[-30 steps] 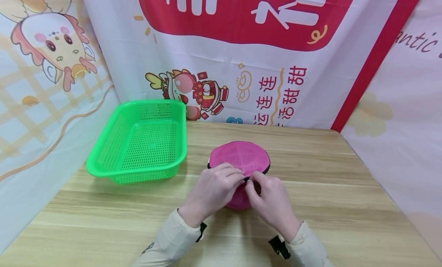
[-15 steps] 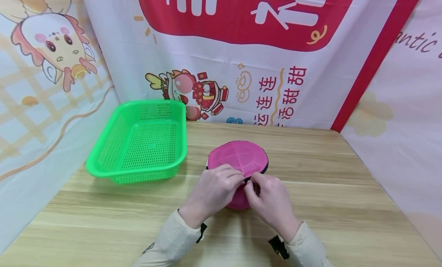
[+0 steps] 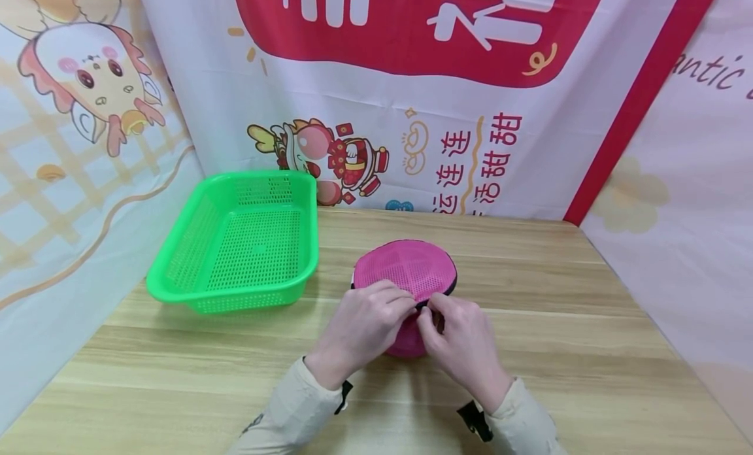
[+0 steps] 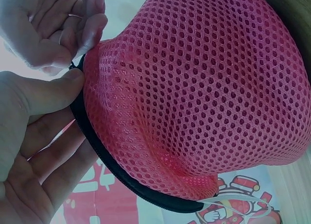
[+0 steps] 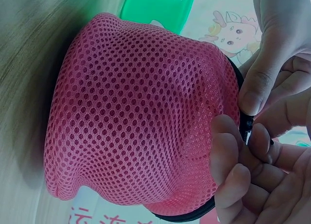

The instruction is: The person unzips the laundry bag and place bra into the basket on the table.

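Observation:
A round pink mesh laundry bag (image 3: 406, 265) with a black zipper (image 4: 121, 178) along its edge stands on the wooden table, bulging in both wrist views. My left hand (image 3: 367, 321) pinches the zipper edge, its thumb (image 4: 56, 90) on the black band and the other fingers behind it. Right beside it, my right hand (image 3: 465, 340) has thumb and fingers pinched at the zipper, where a small dark slider (image 5: 249, 122) shows between the two hands. A white loop (image 4: 243, 202) hangs from the far end of the zipper.
On the left of the table (image 3: 559, 350) stands a green perforated plastic basket (image 3: 259, 246) with nothing in it. Printed cloth walls (image 3: 365, 89) enclose the table at the back and on both sides.
The pink bag's top has shifted slightly left since the earliest frame. Both hands keep nearly the same place at the zipper.

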Tool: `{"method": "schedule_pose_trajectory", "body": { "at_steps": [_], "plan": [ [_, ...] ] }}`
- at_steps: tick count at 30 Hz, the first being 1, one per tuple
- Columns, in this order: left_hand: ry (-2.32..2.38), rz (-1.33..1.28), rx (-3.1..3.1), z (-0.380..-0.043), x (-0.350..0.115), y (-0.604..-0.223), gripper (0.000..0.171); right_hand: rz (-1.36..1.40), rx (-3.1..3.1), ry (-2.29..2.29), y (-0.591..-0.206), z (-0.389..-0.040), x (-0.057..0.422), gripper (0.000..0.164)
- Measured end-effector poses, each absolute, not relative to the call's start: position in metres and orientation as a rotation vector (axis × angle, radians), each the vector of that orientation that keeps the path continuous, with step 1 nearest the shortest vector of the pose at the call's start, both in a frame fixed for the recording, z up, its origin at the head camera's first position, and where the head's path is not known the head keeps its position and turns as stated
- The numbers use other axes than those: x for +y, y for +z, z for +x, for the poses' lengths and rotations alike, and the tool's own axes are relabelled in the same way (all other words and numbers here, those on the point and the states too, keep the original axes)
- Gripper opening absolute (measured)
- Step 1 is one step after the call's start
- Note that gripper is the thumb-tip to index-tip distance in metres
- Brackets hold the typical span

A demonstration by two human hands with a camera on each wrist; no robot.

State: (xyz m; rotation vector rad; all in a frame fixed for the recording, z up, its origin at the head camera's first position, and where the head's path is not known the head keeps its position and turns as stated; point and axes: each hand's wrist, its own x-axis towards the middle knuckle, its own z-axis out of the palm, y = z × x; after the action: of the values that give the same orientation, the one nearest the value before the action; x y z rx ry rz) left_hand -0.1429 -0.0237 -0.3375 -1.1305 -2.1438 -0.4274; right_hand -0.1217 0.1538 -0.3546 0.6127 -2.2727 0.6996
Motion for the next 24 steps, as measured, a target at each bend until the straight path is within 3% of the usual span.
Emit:
{"method": "schedule_pose_trajectory", "body": {
  "at_steps": [24],
  "plan": [
    [-0.435,-1.133,-2.143,-0.1414,-0.0256,-0.3364,0.012,0.553,-2.272,0.714,-0.3531,-0.1218,0.1557,0.035]
  ]
}}
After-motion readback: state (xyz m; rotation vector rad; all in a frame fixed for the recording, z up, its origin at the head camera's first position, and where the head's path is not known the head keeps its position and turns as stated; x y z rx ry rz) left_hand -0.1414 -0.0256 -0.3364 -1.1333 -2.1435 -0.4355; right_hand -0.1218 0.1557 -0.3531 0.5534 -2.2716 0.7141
